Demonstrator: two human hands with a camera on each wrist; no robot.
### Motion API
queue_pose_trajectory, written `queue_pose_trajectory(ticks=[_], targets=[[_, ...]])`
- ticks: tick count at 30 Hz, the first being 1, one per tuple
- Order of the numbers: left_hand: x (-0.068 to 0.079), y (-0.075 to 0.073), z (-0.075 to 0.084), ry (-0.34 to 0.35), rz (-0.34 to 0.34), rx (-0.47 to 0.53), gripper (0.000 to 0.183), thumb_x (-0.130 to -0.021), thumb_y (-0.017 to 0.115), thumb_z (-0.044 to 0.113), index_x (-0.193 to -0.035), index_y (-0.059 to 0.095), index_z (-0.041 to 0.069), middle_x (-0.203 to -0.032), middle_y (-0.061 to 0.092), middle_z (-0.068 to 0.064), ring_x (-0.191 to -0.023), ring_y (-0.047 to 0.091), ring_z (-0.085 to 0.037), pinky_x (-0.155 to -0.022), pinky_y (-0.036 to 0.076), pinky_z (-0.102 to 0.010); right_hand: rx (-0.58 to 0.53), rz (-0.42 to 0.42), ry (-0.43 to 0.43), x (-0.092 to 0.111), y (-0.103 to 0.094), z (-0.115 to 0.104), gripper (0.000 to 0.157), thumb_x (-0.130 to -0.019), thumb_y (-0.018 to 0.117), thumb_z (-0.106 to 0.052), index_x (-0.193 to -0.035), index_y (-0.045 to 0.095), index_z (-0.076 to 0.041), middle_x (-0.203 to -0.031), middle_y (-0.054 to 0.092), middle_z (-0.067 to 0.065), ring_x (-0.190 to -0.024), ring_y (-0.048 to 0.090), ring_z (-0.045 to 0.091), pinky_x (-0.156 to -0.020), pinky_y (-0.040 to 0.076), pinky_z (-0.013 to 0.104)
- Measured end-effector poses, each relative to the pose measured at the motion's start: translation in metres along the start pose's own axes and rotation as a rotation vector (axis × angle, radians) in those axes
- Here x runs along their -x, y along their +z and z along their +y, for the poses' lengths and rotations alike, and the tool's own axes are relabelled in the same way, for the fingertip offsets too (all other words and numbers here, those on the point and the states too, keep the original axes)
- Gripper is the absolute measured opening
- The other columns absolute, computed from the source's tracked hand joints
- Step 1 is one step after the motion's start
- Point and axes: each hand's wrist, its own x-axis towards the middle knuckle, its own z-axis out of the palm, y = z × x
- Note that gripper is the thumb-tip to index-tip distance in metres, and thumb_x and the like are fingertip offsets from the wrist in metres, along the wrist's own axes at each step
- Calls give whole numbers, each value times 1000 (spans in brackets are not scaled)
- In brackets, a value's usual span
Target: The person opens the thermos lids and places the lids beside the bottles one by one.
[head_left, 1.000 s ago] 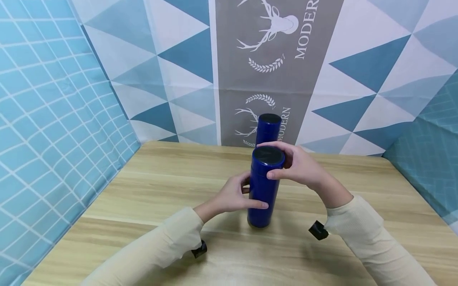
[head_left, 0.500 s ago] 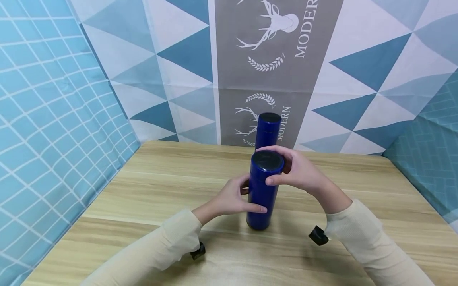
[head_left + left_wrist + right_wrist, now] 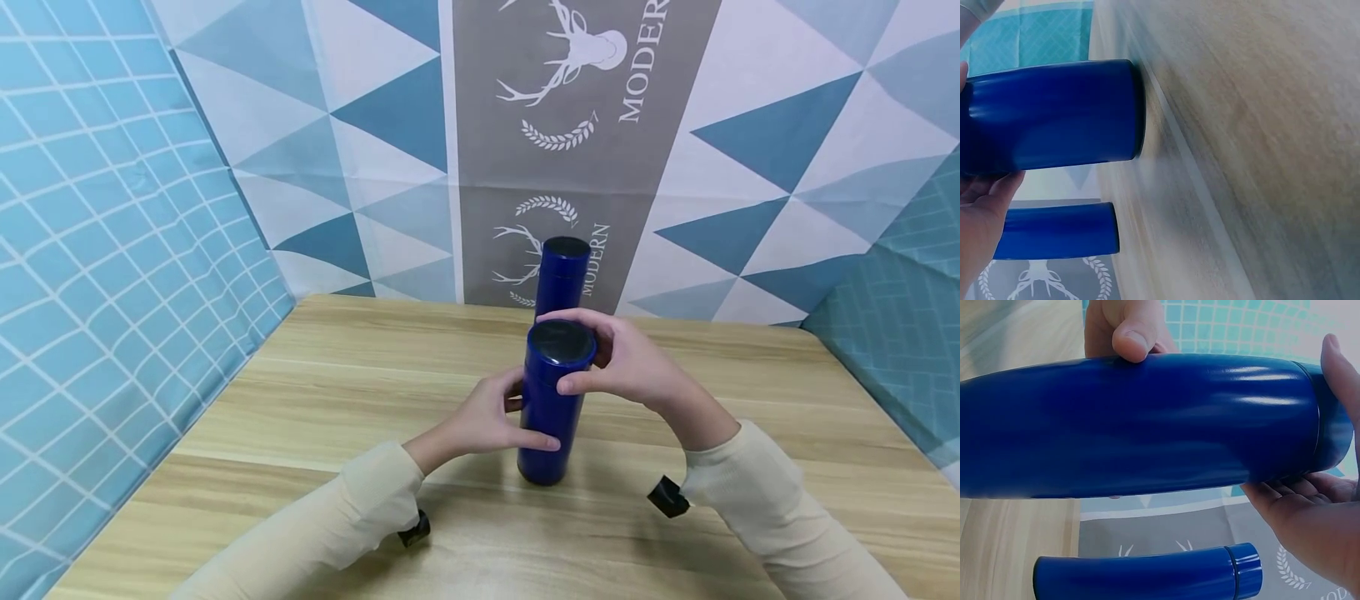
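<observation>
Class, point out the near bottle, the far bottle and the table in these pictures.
Near bottle (image 3: pixel 550 409), head view: middle of its body.
Far bottle (image 3: pixel 1137 576), right wrist view: its body.
Table (image 3: pixel 360 375), head view: bare top.

a wood-grain tabletop (image 3: pixel 375 375); a triangle-patterned backdrop (image 3: pixel 562 179) behind it; a blue gridded wall (image 3: pixel 105 250) at left.

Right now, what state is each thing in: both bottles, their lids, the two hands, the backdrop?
Front bottle: held, roughly upright; touching the table or not, unclear.
Front lid: on; tightness can't be told.
Rear bottle: standing upright.
Rear lid: on.
Left hand: grips the bottle's body.
Right hand: grips around its lid.
Backdrop: hanging, creased.
</observation>
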Motion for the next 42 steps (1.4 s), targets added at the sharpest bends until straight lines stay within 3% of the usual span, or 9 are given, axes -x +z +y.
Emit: queue_pose_trajectory(ticks=[4,9,13,19,24,34,38,42], targets=[[1,0,-1,8,-1,7,73,-70,85,13,-133,50,15,-129,62,-3,-118,62,-17,-101,51,-32,-5,-3,-8,0,2,1,68,-80,77,-12,-138,44,-2,-132,51,32,-116,61,29,-94,54,26],[1,1,-2,0,-6,10,74,-70,85,12,-134,50,15,-130,61,-3,-119,61,-15,-103,49,-29,3,6,-14,1,2,1,67,-80,77,-11,-138,44,-3,-131,54,24,-113,62,20,-94,54,27],[1,0,-1,-4,-22,5,77,-70,85,12,-137,47,16,-133,59,-2,-121,59,-15,-105,47,-27,11,1,-19,1,3,0,68,-79,77,-7,-139,44,-3,-134,55,19,-117,60,28,-94,54,28],[2,0,2,1,-6,31,74,-72,83,12,-136,47,17,-133,59,-2,-121,59,-15,-106,47,-29,19,3,-22,2,5,-1,69,-79,77,-7,-140,43,-3,-136,52,24,-120,56,39,-96,53,29],[2,5,6,10,42,69,73,-73,83,12,-136,47,18,-132,59,-1,-117,62,-13,-102,49,-26,36,73,13,6,10,-4,73,-78,78,-8,-141,42,-4,-137,52,25,-121,56,39,-97,53,29],[7,22,10,67,180,38,73,-67,87,16,-131,52,19,-120,66,-2,-101,66,-8,-90,53,-22,56,325,114,11,36,-18,74,-73,82,-6,-138,47,-12,-133,58,15,-116,60,32,-89,53,21],[5,22,8,83,198,27,70,-67,87,16,-129,54,18,-117,68,-2,-100,66,-9,-90,53,-22,57,342,147,9,37,-18,71,-73,82,-9,-136,50,-16,-131,59,15,-114,61,32,-87,55,23],[2,19,5,71,173,16,66,-68,87,14,-126,57,17,-116,69,-2,-100,66,-10,-89,54,-23,26,318,174,7,34,-13,68,-74,81,-10,-134,52,-16,-131,57,17,-110,64,27,-86,55,28]])
